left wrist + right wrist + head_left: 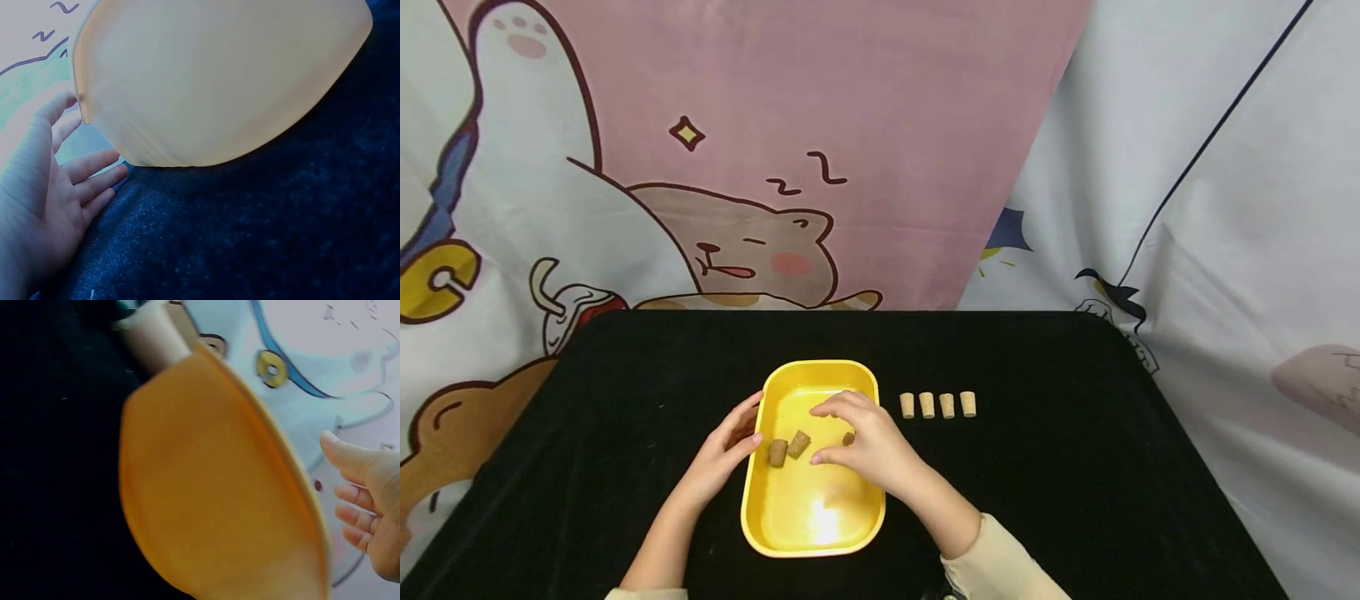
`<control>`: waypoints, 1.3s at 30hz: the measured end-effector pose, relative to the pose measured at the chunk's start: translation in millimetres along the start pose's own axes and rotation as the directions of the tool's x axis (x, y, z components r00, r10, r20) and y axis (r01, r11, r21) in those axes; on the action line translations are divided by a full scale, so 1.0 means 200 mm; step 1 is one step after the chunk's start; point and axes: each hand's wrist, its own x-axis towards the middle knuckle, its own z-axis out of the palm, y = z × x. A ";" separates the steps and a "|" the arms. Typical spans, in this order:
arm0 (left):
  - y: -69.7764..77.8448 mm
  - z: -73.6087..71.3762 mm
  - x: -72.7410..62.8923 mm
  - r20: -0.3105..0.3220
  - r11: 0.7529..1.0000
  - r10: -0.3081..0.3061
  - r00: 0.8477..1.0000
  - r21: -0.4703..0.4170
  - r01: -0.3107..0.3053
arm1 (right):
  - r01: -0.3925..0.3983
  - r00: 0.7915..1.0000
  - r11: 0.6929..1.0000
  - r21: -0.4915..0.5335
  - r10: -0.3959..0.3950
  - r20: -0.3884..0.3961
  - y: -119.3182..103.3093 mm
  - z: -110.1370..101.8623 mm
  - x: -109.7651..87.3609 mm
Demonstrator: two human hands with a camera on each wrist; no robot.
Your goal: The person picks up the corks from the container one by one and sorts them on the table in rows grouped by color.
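A yellow plastic tray [808, 533] lies on the black cloth. Two brown cork stoppers [788, 448] are close together at its left side, and another cork [848, 438] shows partly behind the right hand. My left hand [718, 457] rests against the tray's left wall, thumb at the rim; in the left wrist view its fingers [94, 165] extend loosely beside the wall. Over the tray, my right hand [872, 442] has thumb and fingers spread apart with nothing between them. In the right wrist view that hand [375, 506] appears above the tray's rim.
Several lighter corks [937, 406] stand in a row on the black cloth [1075, 483], just right of the tray. Behind the table hangs a curtain [910, 150] printed with cartoon animals.
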 end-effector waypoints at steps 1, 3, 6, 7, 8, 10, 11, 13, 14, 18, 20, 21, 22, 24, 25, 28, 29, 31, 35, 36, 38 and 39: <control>0.00 0.00 0.00 0.000 1.000 0.000 1.000 0.003 0.000 | 0.007 1.000 1.000 -0.017 -0.006 0.026 0.00 0.02 0.01; 0.00 0.00 0.00 0.000 1.000 0.001 1.000 0.007 -0.001 | 0.017 0.997 0.998 -0.067 -0.012 0.072 -0.01 0.05 0.03; 0.00 0.01 0.00 -0.004 1.000 -0.001 1.000 0.010 0.001 | 0.033 0.993 0.989 -0.146 -0.015 0.120 0.00 0.10 0.06; 0.00 0.00 0.00 -0.004 1.000 -0.001 1.000 0.010 0.001 | 0.033 0.991 0.985 -0.169 -0.011 0.131 0.00 0.11 0.07; 0.01 0.00 0.00 -0.003 1.000 -0.001 1.000 0.009 0.001 | 0.034 0.990 0.981 -0.193 -0.006 0.142 0.00 0.12 0.08; 0.01 0.00 0.00 -0.002 1.000 0.000 1.000 0.010 0.000 | 0.035 0.987 0.973 -0.227 0.003 0.163 0.01 0.14 0.09; 0.01 0.00 0.00 -0.001 1.000 0.000 1.000 0.011 0.001 | 0.035 0.985 0.970 -0.241 0.007 0.173 0.01 0.15 0.10; 0.01 0.00 0.00 0.000 1.000 0.000 1.000 0.012 0.000 | 0.048 0.980 0.963 -0.265 0.005 0.197 0.01 0.16 0.12; 0.01 0.00 0.00 -0.001 1.000 0.001 1.000 0.013 -0.001 | 0.055 0.978 0.959 -0.278 0.004 0.208 0.02 0.17 0.13; 0.00 0.00 0.00 0.003 1.000 0.010 1.000 0.008 -0.010 | 0.061 0.968 0.949 -0.308 0.019 0.252 0.04 0.20 0.18; 0.00 0.00 0.00 0.004 1.000 0.014 1.000 0.007 -0.015 | 0.045 0.961 0.950 -0.308 0.044 0.275 0.05 0.22 0.20; 0.00 0.00 0.00 0.005 1.000 0.017 1.000 0.006 -0.017 | 0.035 0.957 0.952 -0.306 0.057 0.286 0.06 0.23 0.20; 0.00 0.00 0.00 0.005 1.000 0.019 1.000 0.004 -0.019 | 0.029 0.953 0.952 -0.306 0.066 0.296 0.06 0.24 0.21; 0.00 0.00 0.00 0.005 1.000 0.020 1.000 0.003 -0.020 | 0.013 0.945 0.953 -0.301 0.087 0.314 0.07 0.25 0.22; 0.00 0.00 0.00 0.007 1.000 0.020 1.000 0.002 -0.020 | 0.006 0.943 0.954 -0.299 0.095 0.320 0.08 0.26 0.23; 0.00 0.01 0.00 0.007 1.000 0.020 1.000 0.000 -0.020 | -0.006 0.936 0.956 -0.295 0.109 0.334 0.09 0.28 0.24; 0.00 0.01 0.00 0.007 1.000 0.019 1.000 0.000 -0.019 | -0.009 0.935 0.956 -0.293 0.113 0.337 0.09 0.28 0.24; 0.00 0.00 0.00 0.005 1.000 0.017 1.000 0.001 -0.017 | -0.014 0.930 0.956 -0.293 0.120 0.346 0.10 0.29 0.25; 0.00 0.00 0.00 0.004 1.000 0.013 1.000 0.006 -0.013 | -0.018 0.920 0.949 -0.314 0.138 0.366 0.10 0.31 0.26; 0.00 0.00 0.00 0.005 1.000 0.013 1.000 0.005 -0.013 | -0.018 0.918 0.947 -0.322 0.143 0.369 0.11 0.32 0.26; 0.00 0.00 -0.01 0.006 1.000 0.013 1.000 0.005 -0.013 | -0.012 0.916 0.941 -0.339 0.146 0.373 0.11 0.32 0.26; 0.00 0.00 -0.01 0.006 1.000 0.013 1.000 0.003 -0.013 | -0.004 0.917 0.938 -0.346 0.142 0.373 0.12 0.33 0.26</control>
